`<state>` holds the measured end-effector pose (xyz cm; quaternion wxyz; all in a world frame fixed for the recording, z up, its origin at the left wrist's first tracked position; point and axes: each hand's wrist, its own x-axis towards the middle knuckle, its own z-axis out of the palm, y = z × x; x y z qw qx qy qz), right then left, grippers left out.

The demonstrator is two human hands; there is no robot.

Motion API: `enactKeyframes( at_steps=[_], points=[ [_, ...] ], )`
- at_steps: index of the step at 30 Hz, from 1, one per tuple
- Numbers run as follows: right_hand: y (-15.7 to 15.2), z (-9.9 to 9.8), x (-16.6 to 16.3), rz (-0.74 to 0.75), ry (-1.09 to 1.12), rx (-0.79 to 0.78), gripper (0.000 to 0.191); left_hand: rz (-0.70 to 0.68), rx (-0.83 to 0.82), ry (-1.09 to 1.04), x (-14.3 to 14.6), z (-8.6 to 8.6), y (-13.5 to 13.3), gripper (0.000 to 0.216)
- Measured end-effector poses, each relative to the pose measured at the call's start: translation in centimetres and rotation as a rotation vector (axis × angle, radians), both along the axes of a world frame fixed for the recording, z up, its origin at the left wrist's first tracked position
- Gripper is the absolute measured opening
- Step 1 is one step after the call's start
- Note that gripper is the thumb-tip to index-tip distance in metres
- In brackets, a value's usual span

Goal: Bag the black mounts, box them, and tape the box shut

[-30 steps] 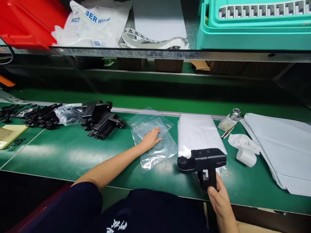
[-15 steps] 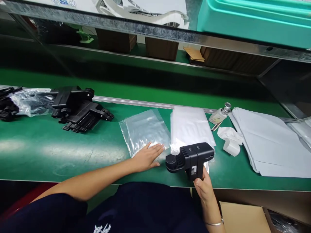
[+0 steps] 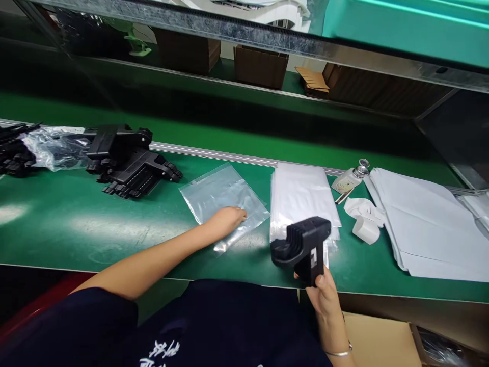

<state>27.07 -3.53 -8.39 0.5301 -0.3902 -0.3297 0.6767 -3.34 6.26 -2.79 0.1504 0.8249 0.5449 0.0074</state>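
Observation:
My right hand (image 3: 324, 295) is wrapped round the lower stem of a black plastic bracket (image 3: 307, 242) with a ribbed arm and a pale label. It holds the bracket up over the front of the bench, beside a stack of white translucent bags (image 3: 301, 196). My left hand (image 3: 228, 220) lies on a clear plastic bag (image 3: 214, 191), its fingers curled in and closed at the bag's right part. The fingertips are partly hidden, and the bag's near edge is lifted and creased.
Black plastic parts (image 3: 130, 163) are heaped at the left beside a crumpled clear wrap (image 3: 57, 148). On the right are a metal-topped bottle (image 3: 349, 179), white tissue paper (image 3: 367, 229) and white sheets (image 3: 431, 224). A shelf edge (image 3: 229, 30) with a teal bin (image 3: 412, 30) overhangs the bench.
My left hand has gone from flat and spread to curled, and the clear bag has turned and shifted under it. The bracket in my right hand has tilted and turned slightly.

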Motion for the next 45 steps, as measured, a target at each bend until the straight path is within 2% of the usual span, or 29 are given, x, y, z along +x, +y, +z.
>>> enactKeyframes(
  at_steps=[4, 7, 10, 12, 14, 16, 19, 23, 26, 30, 33, 35, 38, 43, 45],
  points=[
    [0.5, 1.5, -1.8, 0.038, 0.182, -0.162, 0.044, 0.053, 0.092, 0.121, -0.3, 0.4, -1.3, 0.019],
    [0.9, 2.1, -2.6, 0.057, 0.265, -0.213, 0.042, 0.131, 0.04, 0.19, -0.6, -0.4, -1.7, 0.02],
    [1.1, 2.5, -3.0, 0.052, 0.324, -0.249, 0.042, 0.16, -0.038, 0.126, -1.5, -0.7, -1.2, 0.027],
    [1.1, 2.7, -3.1, 0.03, 0.339, -0.276, 0.043, 0.155, -0.094, 0.012, -2.2, -0.4, -0.8, 0.029],
    [1.1, 2.9, -3.1, 0.003, 0.332, -0.296, 0.043, 0.138, -0.15, -0.112, -2.8, 0.4, -0.5, 0.028],
    [1.1, 2.8, -3.1, -0.021, 0.293, -0.294, 0.042, 0.16, -0.168, -0.15, -2.9, 1.0, -0.6, 0.026],
    [1.1, 2.2, -2.5, -0.053, 0.183, -0.251, 0.041, 0.22, -0.119, -0.067, -2.5, 1.4, -1.2, 0.018],
    [1.5, 1.6, -0.9, -0.054, -0.001, -0.14, 0.04, 0.156, 0.001, 0.049, -2.0, 0.7, -2.1, 0.018],
    [2.2, 2.4, -0.3, 0.088, -0.113, -0.061, 0.043, 0.116, -0.021, 0.03, -2.0, 0.3, -2.1, 0.022],
    [3.7, 4.0, -2.3, 0.458, -0.196, 0.021, 0.044, 0.051, -0.14, -0.161, -1.5, 0.2, -1.4, 0.022],
    [5.1, 4.0, -4.8, 0.782, -0.137, -0.029, 0.047, -0.005, -0.162, -0.277, -1.1, 0.5, -1.3, 0.017],
    [5.9, 3.4, -6.0, 0.897, -0.085, -0.117, 0.052, -0.025, -0.148, -0.336, -1.2, 0.6, -1.6, 0.015],
    [6.6, 2.6, -6.3, 0.868, -0.101, -0.189, 0.053, 0.005, -0.093, -0.306, -1.9, 0.6, -2.5, 0.017],
    [6.5, 2.4, -4.9, 0.665, -0.205, -0.188, 0.041, 0.083, 0.06, -0.255, -3.3, 0.7, -4.0, 0.025],
    [6.6, 2.7, -4.6, 0.681, -0.204, -0.172, 0.039, 0.097, 0.061, -0.274, -3.1, 0.6, -3.6, 0.03]
  ],
)
